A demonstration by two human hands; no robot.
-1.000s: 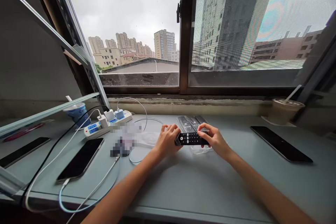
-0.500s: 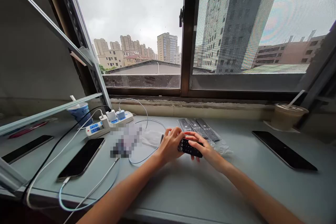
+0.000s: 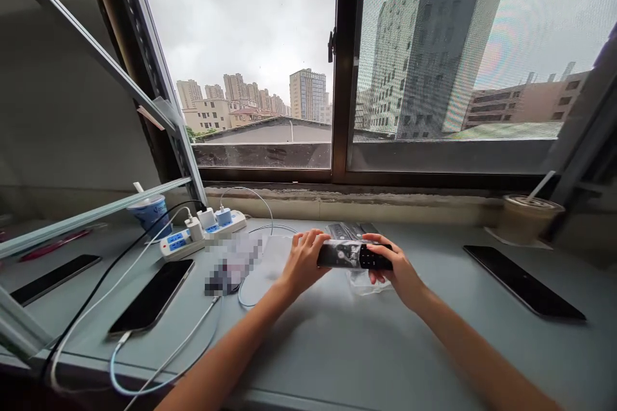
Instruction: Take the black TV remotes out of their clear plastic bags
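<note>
A black remote control [image 3: 344,255] is held level above the desk between my two hands. My left hand [image 3: 303,260] is closed around its left end, and my right hand [image 3: 400,266] grips the right end with the thumb near the buttons. The remote's left and middle part has a bright, glossy sheen; whether clear film covers it I cannot tell. Behind it lie more dark remotes [image 3: 341,230] in clear plastic, partly hidden by my hands. Crumpled clear plastic [image 3: 369,284] shows just below the held remote.
Left on the desk [image 3: 308,359] are a phone [image 3: 152,295] on a cable, another phone [image 3: 58,277], a power strip [image 3: 183,243] and a blue cup [image 3: 149,215]. At right are a dark phone-like slab [image 3: 523,281] and a drink cup [image 3: 530,218]. Window behind.
My hands have moved apart along the remote, the right one going rightward. More of the remote's length now shows, and it sits more level. The view has tipped slightly upward.
</note>
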